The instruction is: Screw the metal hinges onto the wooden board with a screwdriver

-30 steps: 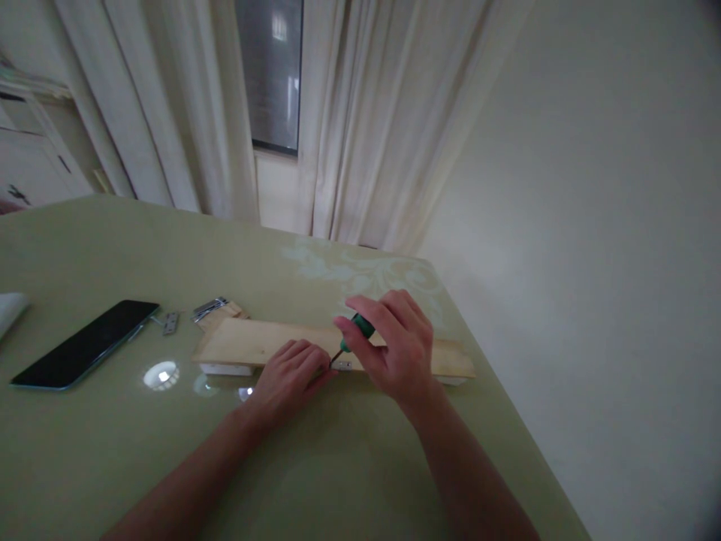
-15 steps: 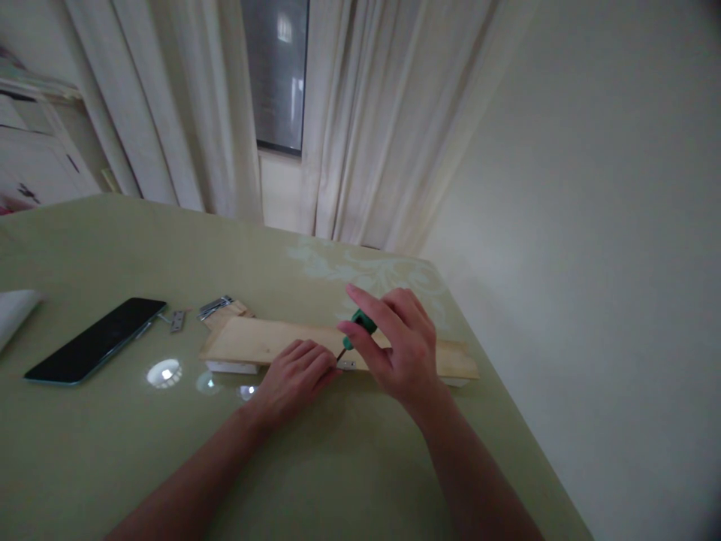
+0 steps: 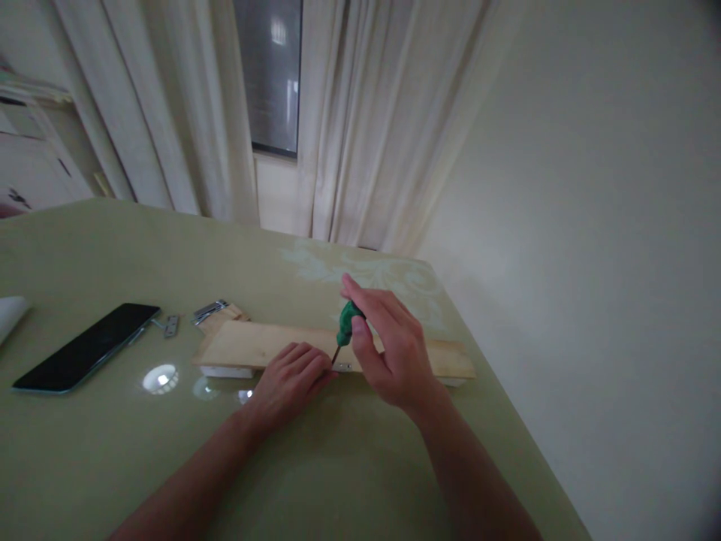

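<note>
Since a moment ago my right hand [image 3: 394,353] has tipped the green screwdriver [image 3: 345,323] more upright. On the desk [image 3: 338,466] lies a pale plank [image 3: 248,344], its near edge pressed by my left hand [image 3: 293,379], fingers loosely bent and clasping nothing visible. My right grip is closed round the screwdriver, tip at a small hinge [image 3: 342,367] there. I judge a screw is mid-drive, calling for steady downward pressure.

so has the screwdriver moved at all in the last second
Yes: the screwdriver in the right hand has tipped more upright, its green handle swinging left along the wooden board; its tip stays at the hinge.
</note>
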### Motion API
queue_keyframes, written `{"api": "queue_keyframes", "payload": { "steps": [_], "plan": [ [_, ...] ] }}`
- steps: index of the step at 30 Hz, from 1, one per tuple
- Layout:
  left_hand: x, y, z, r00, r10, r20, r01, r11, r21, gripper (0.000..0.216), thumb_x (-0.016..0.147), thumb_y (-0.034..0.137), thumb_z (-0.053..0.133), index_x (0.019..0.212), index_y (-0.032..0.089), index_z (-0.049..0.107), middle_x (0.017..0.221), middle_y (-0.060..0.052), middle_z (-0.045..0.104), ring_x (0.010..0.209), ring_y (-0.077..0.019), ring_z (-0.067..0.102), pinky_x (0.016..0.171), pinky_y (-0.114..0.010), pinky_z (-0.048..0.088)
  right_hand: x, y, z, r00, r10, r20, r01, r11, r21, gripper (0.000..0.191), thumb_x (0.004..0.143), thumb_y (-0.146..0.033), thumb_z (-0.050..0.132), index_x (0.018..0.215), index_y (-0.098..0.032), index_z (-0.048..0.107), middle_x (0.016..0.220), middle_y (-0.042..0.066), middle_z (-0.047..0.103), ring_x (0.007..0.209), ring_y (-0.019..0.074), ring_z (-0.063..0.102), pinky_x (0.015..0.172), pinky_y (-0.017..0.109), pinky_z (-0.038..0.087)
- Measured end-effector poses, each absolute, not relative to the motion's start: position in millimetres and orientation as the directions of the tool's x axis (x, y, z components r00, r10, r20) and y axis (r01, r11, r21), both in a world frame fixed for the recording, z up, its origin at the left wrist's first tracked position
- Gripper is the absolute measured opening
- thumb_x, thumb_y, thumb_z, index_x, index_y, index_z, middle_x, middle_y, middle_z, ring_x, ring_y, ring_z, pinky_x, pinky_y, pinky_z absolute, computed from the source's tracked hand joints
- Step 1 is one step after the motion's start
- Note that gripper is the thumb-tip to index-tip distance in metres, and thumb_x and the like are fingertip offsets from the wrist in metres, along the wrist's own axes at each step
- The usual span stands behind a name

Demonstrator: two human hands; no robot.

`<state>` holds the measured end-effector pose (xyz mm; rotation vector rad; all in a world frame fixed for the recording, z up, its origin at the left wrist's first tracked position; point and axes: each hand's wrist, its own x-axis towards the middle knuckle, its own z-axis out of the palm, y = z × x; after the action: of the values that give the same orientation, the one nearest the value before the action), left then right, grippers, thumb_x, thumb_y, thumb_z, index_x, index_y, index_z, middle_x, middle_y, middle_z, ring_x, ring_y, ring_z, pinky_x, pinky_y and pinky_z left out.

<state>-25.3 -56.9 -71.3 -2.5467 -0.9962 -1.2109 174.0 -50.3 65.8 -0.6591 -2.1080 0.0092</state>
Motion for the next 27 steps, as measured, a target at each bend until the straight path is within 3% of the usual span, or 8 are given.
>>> {"api": "queue_keyframes", "payload": {
  "steps": [2,5,7,11,13,17,22,27],
  "plan": [
    [-27.0,-56.9,-69.6,0.479,0.499,0.722,0.620,-0.775,0.124,0.013,0.106,0.026,0.063,0.095,0.020,0.066,0.089,-0.003,0.074,0.081,-0.0197,0.065,0.076,-0.035,0.050,173.3,-49.9,65.2,-0.453,0.457,0.765,0.453,0.857,-0.243,0.047,0.109,-0.025,0.053,0.156,-0.024,0.056,0.110,0.007,0.075,0.099,0.0206,0.067,0.090,0.040,0.057],
    [-30.8,-56.7,-66.7,0.558,0.475,0.680,0.598,-0.798,0.067,0.010,0.107,0.024,0.062,0.103,0.021,0.070,0.099,-0.005,0.077,0.088,-0.0210,0.067,0.080,-0.037,0.050,172.4,-49.1,63.9,-0.391,0.429,0.814,0.508,0.839,-0.198,0.031,0.104,-0.033,0.069,0.133,-0.023,0.073,0.089,0.004,0.069,0.083,0.0195,0.062,0.081,0.038,0.056],
    [-33.3,-56.3,-65.1,0.599,0.469,0.648,0.583,-0.811,0.048,0.012,0.107,0.023,0.060,0.111,0.021,0.072,0.106,-0.006,0.078,0.092,-0.0216,0.068,0.082,-0.038,0.051,173.0,-48.7,64.3,-0.355,0.428,0.831,0.515,0.832,-0.208,0.028,0.103,-0.031,0.070,0.128,-0.021,0.075,0.098,0.007,0.072,0.092,0.0212,0.065,0.087,0.040,0.057],
    [-36.7,-55.5,-64.5,0.624,0.484,0.613,0.569,-0.820,0.068,0.018,0.108,0.020,0.058,0.118,0.021,0.073,0.108,-0.007,0.077,0.092,-0.0218,0.068,0.082,-0.038,0.051,176.5,-47.7,66.7,-0.410,0.464,0.785,0.447,0.853,-0.270,0.043,0.107,-0.020,0.050,0.149,-0.020,0.061,0.136,0.013,0.071,0.125,0.0238,0.065,0.107,0.046,0.054],
    [-37.7,-54.9,-66.0,0.623,0.490,0.609,0.566,-0.820,0.080,0.019,0.107,0.020,0.058,0.117,0.022,0.074,0.108,-0.007,0.076,0.093,-0.0220,0.068,0.083,-0.038,0.052,177.4,-47.3,66.8,-0.442,0.474,0.762,0.448,0.852,-0.270,0.044,0.110,-0.020,0.047,0.152,-0.023,0.059,0.126,0.010,0.074,0.115,0.0215,0.068,0.101,0.042,0.056],
    [-38.6,-54.0,-69.8,0.605,0.512,0.610,0.573,-0.812,0.112,0.021,0.107,0.021,0.060,0.120,0.024,0.076,0.111,-0.008,0.077,0.096,-0.0228,0.068,0.085,-0.038,0.052,177.4,-48.4,67.2,-0.406,0.445,0.798,0.528,0.827,-0.193,0.029,0.106,-0.034,0.065,0.130,-0.022,0.075,0.091,0.006,0.069,0.087,0.0201,0.063,0.083,0.038,0.057],
    [-39.0,-54.0,-70.5,0.601,0.513,0.613,0.567,-0.814,0.125,0.023,0.108,0.021,0.058,0.122,0.023,0.076,0.110,-0.008,0.076,0.094,-0.0218,0.067,0.084,-0.037,0.052,178.5,-50.2,70.6,-0.462,0.467,0.754,0.389,0.871,-0.301,0.043,0.108,-0.016,0.047,0.148,-0.018,0.061,0.127,0.011,0.071,0.117,0.0211,0.065,0.102,0.040,0.055],
    [-38.5,-54.6,-70.1,0.610,0.484,0.628,0.559,-0.824,0.091,0.022,0.109,0.022,0.057,0.121,0.020,0.075,0.112,-0.009,0.076,0.096,-0.0228,0.065,0.085,-0.037,0.051,176.6,-49.6,68.9,-0.410,0.462,0.787,0.445,0.854,-0.269,0.025,0.106,-0.031,0.066,0.126,-0.020,0.076,0.094,0.005,0.065,0.089,0.0185,0.062,0.081,0.034,0.056]
  ]
}}
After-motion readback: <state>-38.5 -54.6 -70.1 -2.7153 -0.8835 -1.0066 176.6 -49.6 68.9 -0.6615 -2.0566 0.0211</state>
